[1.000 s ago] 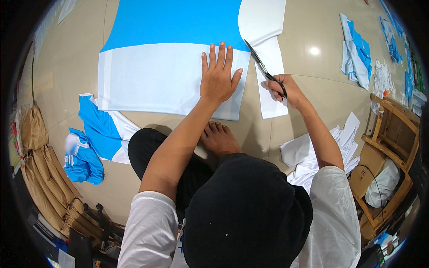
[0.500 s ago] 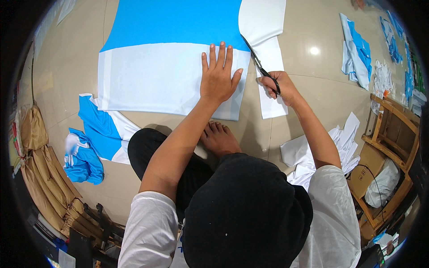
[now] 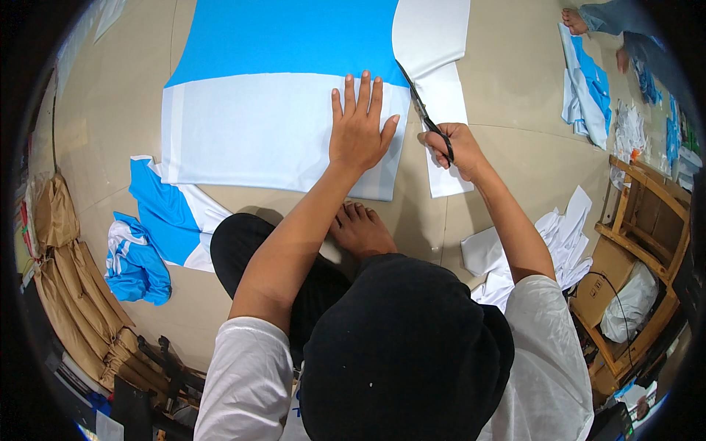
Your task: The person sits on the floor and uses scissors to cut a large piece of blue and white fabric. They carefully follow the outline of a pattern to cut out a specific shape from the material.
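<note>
My left hand [image 3: 357, 134] lies flat, fingers spread, on the pale lower band of a large blue-and-white fabric panel [image 3: 287, 40] spread on the floor. My right hand [image 3: 452, 151] grips black-handled scissors [image 3: 419, 101] pointing up and left, their tips at the panel's right edge near the colour seam. Under and beside the scissors lies a white fabric piece [image 3: 434, 33], reaching downward as a long strip. Whether the blades are cutting cloth is too small to tell.
Blue-and-white cloth pieces [image 3: 165, 206] lie at left. White cloth [image 3: 551, 246] lies at lower right, more pieces [image 3: 592, 81] at upper right beside another person's bare feet [image 3: 575, 20]. Brown wrapped bundles [image 3: 77, 290] line the left side; a wooden frame [image 3: 636, 176] stands at right.
My right hand and the scissors have shifted slightly left, the tips rising along the panel's edge. My left hand stays in place. Another person's legs and feet have come into view at upper right.
</note>
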`<action>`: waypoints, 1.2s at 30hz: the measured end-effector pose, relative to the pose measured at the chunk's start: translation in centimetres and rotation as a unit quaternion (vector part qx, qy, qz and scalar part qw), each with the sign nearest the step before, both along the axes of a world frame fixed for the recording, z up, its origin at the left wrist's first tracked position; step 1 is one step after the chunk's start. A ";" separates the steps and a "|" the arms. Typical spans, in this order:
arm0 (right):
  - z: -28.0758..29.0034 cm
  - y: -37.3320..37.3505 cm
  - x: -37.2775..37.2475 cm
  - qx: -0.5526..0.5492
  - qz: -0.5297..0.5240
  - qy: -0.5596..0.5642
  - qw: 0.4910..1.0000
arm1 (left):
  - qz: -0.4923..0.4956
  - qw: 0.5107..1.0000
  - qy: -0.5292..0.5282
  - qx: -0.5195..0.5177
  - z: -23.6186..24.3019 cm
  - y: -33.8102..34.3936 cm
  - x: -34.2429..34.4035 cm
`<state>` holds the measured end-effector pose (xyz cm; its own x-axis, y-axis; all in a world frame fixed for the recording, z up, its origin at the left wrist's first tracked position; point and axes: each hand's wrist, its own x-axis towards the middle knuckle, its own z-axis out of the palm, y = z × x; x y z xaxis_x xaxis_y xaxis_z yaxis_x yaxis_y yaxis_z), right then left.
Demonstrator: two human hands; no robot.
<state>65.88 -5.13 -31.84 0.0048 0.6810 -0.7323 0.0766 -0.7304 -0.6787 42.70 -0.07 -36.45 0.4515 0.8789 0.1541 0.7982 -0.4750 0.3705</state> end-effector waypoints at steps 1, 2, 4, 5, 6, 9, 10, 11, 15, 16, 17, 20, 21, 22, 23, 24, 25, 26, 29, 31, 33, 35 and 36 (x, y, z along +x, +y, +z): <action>0.1 0.0 -0.1 0.001 -0.002 -0.001 1.000 | 0.000 1.000 0.001 0.000 0.0 0.0 0.0; 0.1 0.0 -0.3 0.001 -0.008 0.001 1.000 | 0.000 1.000 0.002 -0.001 0.0 0.0 0.0; 0.2 -0.1 -0.7 0.000 -0.021 0.005 1.000 | 0.000 1.000 0.004 0.002 0.0 0.0 0.0; 0.2 -0.1 -0.8 -0.002 -0.025 0.007 1.000 | 0.000 1.000 0.004 0.006 0.0 0.0 0.0; 0.1 -0.3 -0.9 -0.004 -0.030 0.008 1.000 | -0.001 1.000 0.005 0.009 -0.1 0.0 0.0; -0.2 -0.5 -1.3 -0.003 -0.039 0.014 0.999 | -0.004 1.000 0.005 0.006 0.1 0.0 0.0; -0.1 -0.5 -1.5 -0.002 -0.041 0.017 0.999 | -0.003 1.000 0.004 0.005 0.1 0.0 0.0; 0.0 -0.5 -1.7 -0.003 -0.047 0.018 0.999 | -0.003 1.000 0.003 0.004 0.2 0.0 0.0; 0.5 0.0 -2.4 -0.002 -0.067 0.027 0.997 | -0.001 1.000 -0.007 0.004 0.2 0.0 0.0; 0.5 0.2 -2.5 -0.001 -0.071 0.030 0.997 | -0.002 1.000 -0.009 0.003 0.2 0.0 -0.1; 0.6 0.4 -2.7 -0.004 -0.074 0.032 0.997 | -0.003 1.000 -0.011 0.002 0.2 0.0 -0.1; 0.6 1.0 -3.0 -0.011 -0.081 0.035 0.996 | -0.003 1.000 -0.017 0.003 0.1 0.0 -0.1; 0.5 1.1 -3.0 -0.010 -0.082 0.034 0.996 | -0.002 1.000 -0.020 0.004 0.1 0.0 0.0; 0.5 1.2 -3.1 -0.009 -0.082 0.034 0.996 | -0.002 1.000 -0.022 0.004 0.1 0.0 0.0; 0.4 1.3 -3.1 -0.005 -0.086 0.042 0.995 | -0.002 1.000 -0.023 0.004 0.1 -0.1 0.0; 0.3 1.3 -3.2 -0.001 -0.090 0.049 0.995 | -0.001 1.000 -0.025 0.004 0.1 -0.1 0.0; 0.2 1.3 -3.3 0.002 -0.094 0.057 0.994 | -0.001 1.000 -0.026 0.005 0.0 -0.1 0.0; 0.2 1.4 -3.4 0.002 -0.096 0.058 0.994 | -0.001 1.000 -0.026 0.005 -0.1 -0.1 -0.1; 0.1 1.4 -3.7 0.001 -0.104 0.062 0.993 | -0.001 1.000 -0.031 0.005 -0.1 -0.1 -0.1; -0.1 1.2 -3.8 0.003 -0.111 0.065 0.992 | 0.000 0.999 -0.034 0.004 -0.1 -0.1 -0.1; -0.1 1.1 -4.2 0.000 -0.108 0.057 0.993 | 0.000 0.999 -0.037 0.004 -0.1 -0.1 -0.1; -0.1 0.9 -4.5 0.000 -0.110 0.058 0.992 | 0.001 0.999 -0.036 0.002 -0.1 -0.1 -0.1; -0.2 0.8 -4.6 0.001 -0.113 0.064 0.992 | 0.001 0.999 -0.035 0.001 -0.1 0.0 -0.1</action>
<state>61.33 -4.29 -32.02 0.0651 0.6738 -0.7360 -0.1752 -0.7184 -0.6732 42.62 -0.11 -36.53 0.4370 0.8799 0.1866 0.7720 -0.4734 0.4242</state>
